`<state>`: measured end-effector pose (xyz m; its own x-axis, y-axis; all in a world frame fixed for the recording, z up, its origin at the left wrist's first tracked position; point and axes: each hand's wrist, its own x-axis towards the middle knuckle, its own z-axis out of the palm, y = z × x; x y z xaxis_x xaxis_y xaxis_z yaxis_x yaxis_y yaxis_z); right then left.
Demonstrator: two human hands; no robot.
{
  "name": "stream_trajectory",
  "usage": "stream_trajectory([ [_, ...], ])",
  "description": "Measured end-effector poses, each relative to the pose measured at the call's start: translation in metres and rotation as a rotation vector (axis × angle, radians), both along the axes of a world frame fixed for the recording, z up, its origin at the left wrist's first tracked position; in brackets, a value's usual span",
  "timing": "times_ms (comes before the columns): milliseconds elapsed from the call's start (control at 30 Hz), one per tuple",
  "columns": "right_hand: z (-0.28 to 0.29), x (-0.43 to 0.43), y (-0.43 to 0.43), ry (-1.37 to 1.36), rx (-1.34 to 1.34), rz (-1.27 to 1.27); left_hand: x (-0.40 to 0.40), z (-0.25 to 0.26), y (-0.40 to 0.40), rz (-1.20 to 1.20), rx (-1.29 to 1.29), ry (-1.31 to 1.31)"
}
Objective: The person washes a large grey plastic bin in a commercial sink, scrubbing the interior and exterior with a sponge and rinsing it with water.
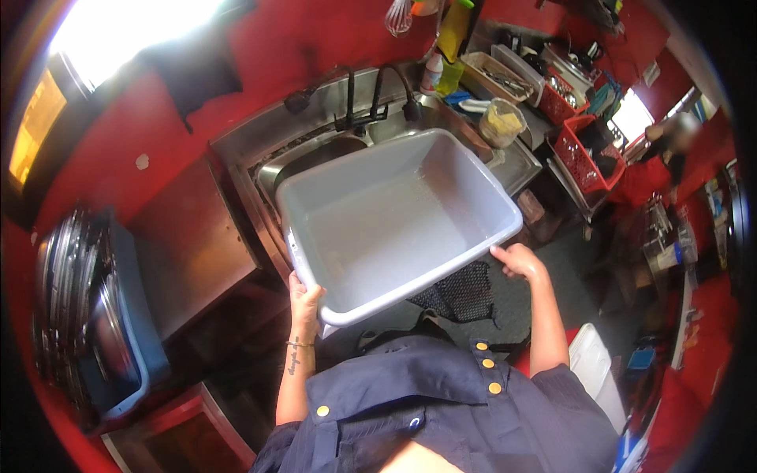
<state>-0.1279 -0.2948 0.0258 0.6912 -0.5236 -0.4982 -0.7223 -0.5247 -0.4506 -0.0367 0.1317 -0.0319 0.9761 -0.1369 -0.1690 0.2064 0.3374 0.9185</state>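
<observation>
A large grey plastic bus tub (384, 230) is tilted over the front of a stainless steel double sink (269, 171). Its bare inside faces me, with a few wet-looking specks near the far corner. My left hand (304, 298) grips the rim at the near left corner, thumb on top. At the near right corner, my right hand (516, 260) holds the rim, thumb against its outer edge and the other fingers curled below. Behind the tub stands a black faucet (361, 115). The tub hides most of both basins.
At left, a blue bin (139, 331) holds several metal trays beside a steel counter (183, 236). A plastic container (501, 124) with sponges, a spray bottle (432, 74) and red baskets (585, 156) stand at right. Another person (656, 159) is farther right. A black mat (461, 292) lies below.
</observation>
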Motion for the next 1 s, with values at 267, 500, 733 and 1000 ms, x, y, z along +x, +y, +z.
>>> stream_trajectory([
  [267,-0.018,0.095,0.003,-0.578,-0.436,0.616,-0.002,0.006,-0.024,-0.018,0.109,0.050],
  [500,-0.051,0.125,0.038,-0.339,-0.466,0.546,0.017,-0.049,0.002,0.091,0.310,-0.104],
  [733,-0.042,0.112,0.032,-0.307,-0.429,0.524,0.035,-0.002,-0.047,-0.182,1.964,-0.514],
  [1000,-0.072,0.109,0.015,-0.384,-0.474,0.534,0.041,-0.054,-0.075,-0.896,1.276,-0.385],
])
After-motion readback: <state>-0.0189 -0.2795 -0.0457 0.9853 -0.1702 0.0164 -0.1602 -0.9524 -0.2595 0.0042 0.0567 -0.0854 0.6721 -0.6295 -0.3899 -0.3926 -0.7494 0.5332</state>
